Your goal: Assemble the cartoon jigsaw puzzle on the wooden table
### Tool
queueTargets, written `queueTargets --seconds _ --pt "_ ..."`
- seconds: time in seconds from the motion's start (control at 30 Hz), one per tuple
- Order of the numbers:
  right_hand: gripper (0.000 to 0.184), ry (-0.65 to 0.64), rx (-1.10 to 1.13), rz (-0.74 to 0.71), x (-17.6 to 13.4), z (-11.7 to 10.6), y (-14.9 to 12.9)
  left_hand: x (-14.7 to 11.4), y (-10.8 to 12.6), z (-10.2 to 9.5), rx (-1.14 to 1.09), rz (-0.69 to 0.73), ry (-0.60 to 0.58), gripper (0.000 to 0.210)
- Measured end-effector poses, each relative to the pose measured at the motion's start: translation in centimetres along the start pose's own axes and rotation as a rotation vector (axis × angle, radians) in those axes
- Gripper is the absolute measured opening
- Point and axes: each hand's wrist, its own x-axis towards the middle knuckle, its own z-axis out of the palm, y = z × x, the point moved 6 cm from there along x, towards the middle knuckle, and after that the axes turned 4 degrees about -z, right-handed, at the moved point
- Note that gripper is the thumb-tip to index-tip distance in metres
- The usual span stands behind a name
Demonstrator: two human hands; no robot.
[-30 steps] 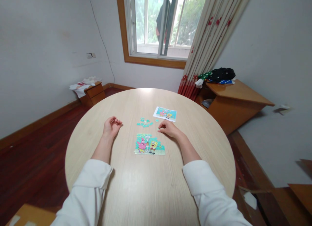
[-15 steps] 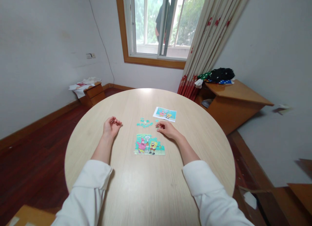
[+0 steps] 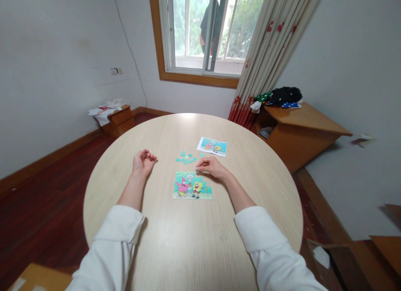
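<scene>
A partly assembled jigsaw puzzle (image 3: 184, 190) lies flat in the middle of the round table, showing cartoon figures on turquoise; its upper right part has a stepped, unfilled edge. At that upper edge, my right hand (image 3: 212, 167) pinches a small puzzle piece (image 3: 197, 171) between thumb and fingertips. Several loose turquoise pieces (image 3: 186, 159) are scattered just beyond the puzzle. To the left of them my left hand (image 3: 144, 162) rests on its side on the tabletop, fingers loosely curled and apart, with nothing in it.
A printed reference picture (image 3: 213, 146) lies behind the loose pieces on the round table (image 3: 188, 241). Right of the table stands a wooden desk (image 3: 307, 119) with cloths on it. A small cabinet (image 3: 122, 119) is at the left wall. Someone's dark figure (image 3: 205, 27) shows through the window.
My right hand has moved left and toward me, bringing the puzzle piece from beside the loose pieces to the puzzle's upper edge. My left hand has stayed in place.
</scene>
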Motion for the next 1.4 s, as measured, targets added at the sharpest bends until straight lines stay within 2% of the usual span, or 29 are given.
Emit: queueTargets --seconds 0.13,0.23,0.6,0.77,1.07,1.4 --pt "0.029 -0.052 -0.044 -0.051 0.0 -0.1 -0.3 0.1 0.1 -0.1 0.018 0.012 -0.003 0.015" --pt "0.028 -0.033 -0.047 -0.059 0.0 -0.4 -0.4 0.1 0.1 -0.1 0.018 0.014 -0.005 0.016" --pt "0.022 -0.044 0.004 0.045 -0.8 0.2 -1.4 0.3 0.1 -0.2 0.026 0.017 -0.001 0.017" --pt "0.024 -0.104 -0.062 0.043 -0.6 0.3 -1.2 0.1 0.1 -0.1 -0.011 0.014 -0.001 0.015" --pt "0.015 -0.104 -0.205 0.028 -0.2 0.5 -0.6 0.1 0.1 -0.2 -0.020 0.003 0.009 0.015" --pt "0.015 -0.125 -0.304 0.022 0.1 0.5 -0.1 0.4 0.0 -0.4 -0.067 0.002 0.020 0.013"
